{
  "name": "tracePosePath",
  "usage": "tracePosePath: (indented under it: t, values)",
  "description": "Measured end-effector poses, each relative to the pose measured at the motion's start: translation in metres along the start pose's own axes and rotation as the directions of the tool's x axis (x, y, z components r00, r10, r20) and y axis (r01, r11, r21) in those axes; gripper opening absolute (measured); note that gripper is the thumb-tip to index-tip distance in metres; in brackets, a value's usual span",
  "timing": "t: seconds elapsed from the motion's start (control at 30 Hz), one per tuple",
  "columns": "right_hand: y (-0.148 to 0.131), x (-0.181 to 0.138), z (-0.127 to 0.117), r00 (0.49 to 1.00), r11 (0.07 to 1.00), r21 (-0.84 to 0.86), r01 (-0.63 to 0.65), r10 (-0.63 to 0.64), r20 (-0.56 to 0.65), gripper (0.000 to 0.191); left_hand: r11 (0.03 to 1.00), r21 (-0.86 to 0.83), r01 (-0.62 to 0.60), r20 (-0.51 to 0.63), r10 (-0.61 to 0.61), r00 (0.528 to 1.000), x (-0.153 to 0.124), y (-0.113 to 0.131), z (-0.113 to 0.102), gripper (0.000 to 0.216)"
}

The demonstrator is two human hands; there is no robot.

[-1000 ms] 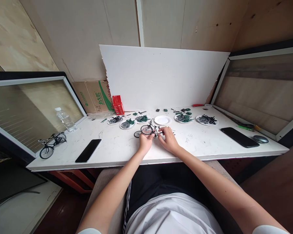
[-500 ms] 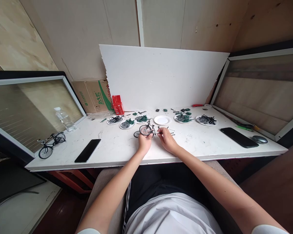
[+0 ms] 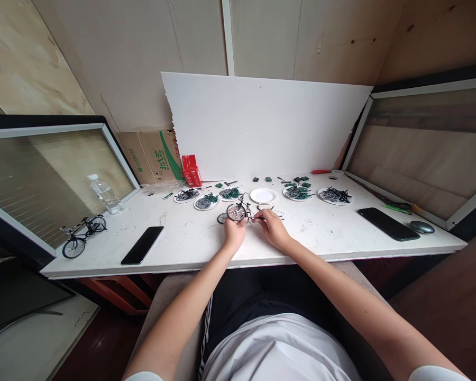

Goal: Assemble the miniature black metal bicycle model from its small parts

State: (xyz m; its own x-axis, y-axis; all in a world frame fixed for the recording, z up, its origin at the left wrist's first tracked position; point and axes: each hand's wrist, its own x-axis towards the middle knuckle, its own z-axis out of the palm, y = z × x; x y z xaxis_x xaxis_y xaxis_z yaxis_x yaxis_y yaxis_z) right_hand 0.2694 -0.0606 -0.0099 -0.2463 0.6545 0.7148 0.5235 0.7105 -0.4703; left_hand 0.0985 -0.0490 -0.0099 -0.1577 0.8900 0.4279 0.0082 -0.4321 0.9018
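Note:
My left hand [image 3: 234, 233] is closed round a small model bicycle [image 3: 240, 210] with one spoked wheel fitted, held upright just above the white table [image 3: 190, 246]. To its right my right hand [image 3: 273, 227] pinches a thin dark part against the bicycle's frame; what that part is I cannot make out. A loose wheel [image 3: 222, 217] lies on the table just left of the model. Beyond my hands stands an empty white paper plate [image 3: 264, 196].
Several paper plates of green and black parts [image 3: 207, 201] line the back of the table. A finished model bicycle [image 3: 81, 236] and a water bottle [image 3: 105, 193] stand at the left. Black phones lie left [image 3: 142, 245] and right [image 3: 388, 223], with a mouse [image 3: 421, 227] at far right.
My right hand has shifted slightly left, closer to the model bicycle's frame. The left hand keeps its hold and has hardly moved.

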Motion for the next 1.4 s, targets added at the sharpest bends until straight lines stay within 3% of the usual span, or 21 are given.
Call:
tracePosePath:
  t: [1.0, 1.4]
  values:
    - [-0.013, 0.001, -0.008, 0.991, 0.987, 0.103, -0.123, 0.116, 0.072, 0.024, 0.999, 0.007, 0.053, -0.010, -0.053, 0.999, 0.001, 0.000, 0.001, 0.024]
    - [-0.014, 0.001, -0.010, 0.984, 0.983, -0.076, -0.167, 0.171, 0.056, 0.046, 0.998, 0.057, 0.008, 0.070, -0.012, 0.997, -0.002, 0.004, 0.002, 0.022]
